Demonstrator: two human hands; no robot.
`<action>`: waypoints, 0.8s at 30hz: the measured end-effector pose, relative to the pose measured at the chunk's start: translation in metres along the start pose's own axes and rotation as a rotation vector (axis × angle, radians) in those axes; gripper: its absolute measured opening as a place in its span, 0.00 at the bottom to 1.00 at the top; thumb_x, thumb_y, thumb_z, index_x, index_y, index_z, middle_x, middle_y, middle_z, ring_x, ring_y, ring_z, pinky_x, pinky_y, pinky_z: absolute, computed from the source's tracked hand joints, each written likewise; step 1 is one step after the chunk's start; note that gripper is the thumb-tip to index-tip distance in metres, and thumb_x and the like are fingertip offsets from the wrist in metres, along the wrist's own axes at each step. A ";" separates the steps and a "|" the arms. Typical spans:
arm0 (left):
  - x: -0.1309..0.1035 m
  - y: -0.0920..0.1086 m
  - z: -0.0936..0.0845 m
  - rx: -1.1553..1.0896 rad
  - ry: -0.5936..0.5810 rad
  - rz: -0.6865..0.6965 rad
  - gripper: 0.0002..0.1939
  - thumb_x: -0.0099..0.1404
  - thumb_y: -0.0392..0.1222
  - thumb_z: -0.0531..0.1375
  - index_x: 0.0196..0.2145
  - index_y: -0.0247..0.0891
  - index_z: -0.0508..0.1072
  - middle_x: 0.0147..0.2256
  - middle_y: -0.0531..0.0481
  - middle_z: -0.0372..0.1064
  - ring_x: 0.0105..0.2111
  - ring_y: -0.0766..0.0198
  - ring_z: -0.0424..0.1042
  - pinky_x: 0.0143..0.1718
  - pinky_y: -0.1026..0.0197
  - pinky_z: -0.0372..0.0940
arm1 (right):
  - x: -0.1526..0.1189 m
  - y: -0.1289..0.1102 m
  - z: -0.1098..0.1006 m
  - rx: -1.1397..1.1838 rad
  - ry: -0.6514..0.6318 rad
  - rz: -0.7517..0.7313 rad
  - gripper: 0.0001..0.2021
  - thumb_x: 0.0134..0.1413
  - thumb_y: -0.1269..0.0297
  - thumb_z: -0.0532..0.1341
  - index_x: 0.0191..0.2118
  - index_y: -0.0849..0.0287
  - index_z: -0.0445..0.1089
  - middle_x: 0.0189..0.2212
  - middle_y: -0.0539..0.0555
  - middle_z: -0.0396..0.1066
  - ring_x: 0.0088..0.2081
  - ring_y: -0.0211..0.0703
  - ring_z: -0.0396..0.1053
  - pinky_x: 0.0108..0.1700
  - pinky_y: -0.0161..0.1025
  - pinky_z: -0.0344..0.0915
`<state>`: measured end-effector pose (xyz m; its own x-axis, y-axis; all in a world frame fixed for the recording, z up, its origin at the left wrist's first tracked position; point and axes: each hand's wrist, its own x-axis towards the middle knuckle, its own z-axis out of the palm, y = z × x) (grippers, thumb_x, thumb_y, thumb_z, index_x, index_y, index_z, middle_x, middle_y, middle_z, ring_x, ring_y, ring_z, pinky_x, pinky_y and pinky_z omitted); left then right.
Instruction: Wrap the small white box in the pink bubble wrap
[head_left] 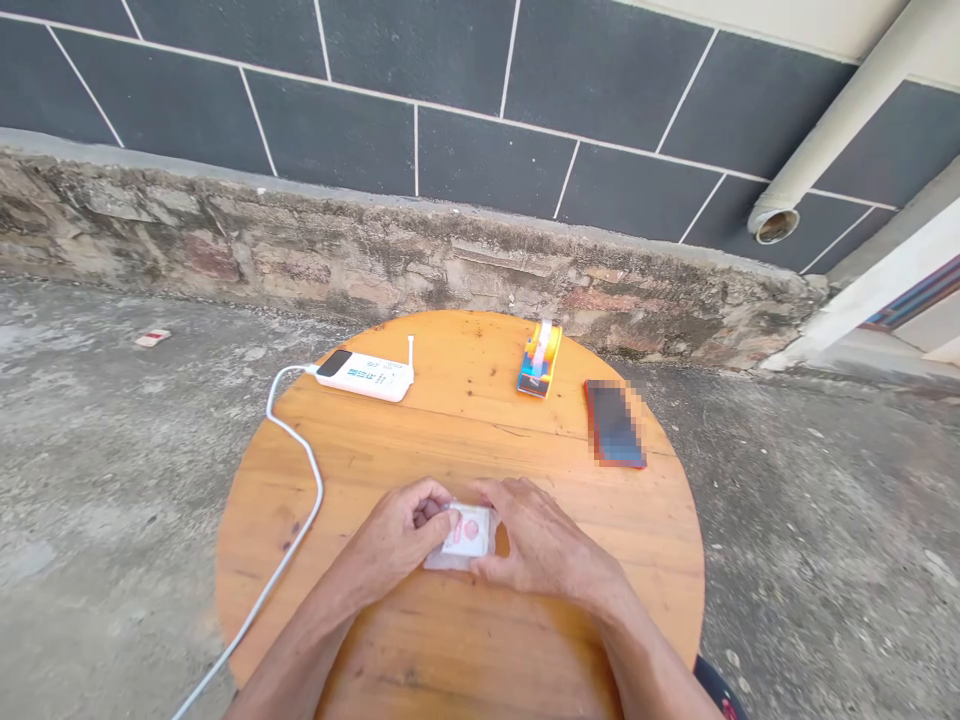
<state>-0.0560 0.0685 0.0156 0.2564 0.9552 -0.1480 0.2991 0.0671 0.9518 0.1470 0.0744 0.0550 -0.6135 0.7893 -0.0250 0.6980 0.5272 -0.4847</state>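
A small flat square packet, white with pink-red print and a clear plastic margin, lies low over the middle of the table. My left hand is closed at its left side, with the thumb pressed on the printed face and the fingers curled behind. From the right, my right hand curves around the packet, fingers at the far corner and thumb at the near corner. What is inside the packet cannot be made out.
On the round wooden table are a white device with a stubby antenna and white cable, a yellow-and-blue tape dispenser and a red-edged phone. A stone-based tiled wall stands behind. A small red-and-white packet lies on the concrete.
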 end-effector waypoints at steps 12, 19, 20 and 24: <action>0.001 -0.002 -0.001 0.155 0.105 0.149 0.22 0.57 0.46 0.61 0.49 0.40 0.69 0.39 0.49 0.64 0.31 0.66 0.64 0.31 0.64 0.63 | 0.001 0.005 -0.005 -0.017 0.027 -0.004 0.31 0.48 0.54 0.66 0.57 0.57 0.60 0.50 0.58 0.68 0.50 0.53 0.64 0.51 0.47 0.57; -0.003 0.006 -0.002 0.150 -0.032 0.208 0.26 0.54 0.38 0.62 0.52 0.43 0.68 0.44 0.49 0.67 0.32 0.66 0.65 0.33 0.63 0.63 | 0.002 0.004 -0.008 0.045 0.105 -0.091 0.32 0.45 0.51 0.68 0.55 0.53 0.60 0.49 0.54 0.69 0.48 0.49 0.64 0.51 0.45 0.55; -0.003 0.007 -0.002 0.152 -0.040 0.207 0.26 0.54 0.37 0.62 0.52 0.44 0.68 0.42 0.50 0.68 0.32 0.66 0.65 0.33 0.63 0.63 | 0.002 0.004 -0.008 0.043 0.111 -0.100 0.31 0.46 0.53 0.69 0.55 0.53 0.60 0.49 0.54 0.69 0.48 0.48 0.65 0.50 0.45 0.55; -0.002 0.009 -0.002 0.149 -0.058 0.214 0.26 0.55 0.36 0.61 0.52 0.45 0.68 0.41 0.51 0.70 0.34 0.65 0.67 0.35 0.63 0.63 | 0.002 0.003 -0.007 0.043 0.119 -0.107 0.28 0.47 0.57 0.68 0.54 0.54 0.61 0.47 0.54 0.70 0.45 0.48 0.65 0.49 0.44 0.55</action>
<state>-0.0554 0.0675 0.0252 0.3794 0.9247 0.0327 0.3639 -0.1816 0.9136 0.1504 0.0803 0.0599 -0.6339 0.7622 0.1310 0.6129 0.5985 -0.5159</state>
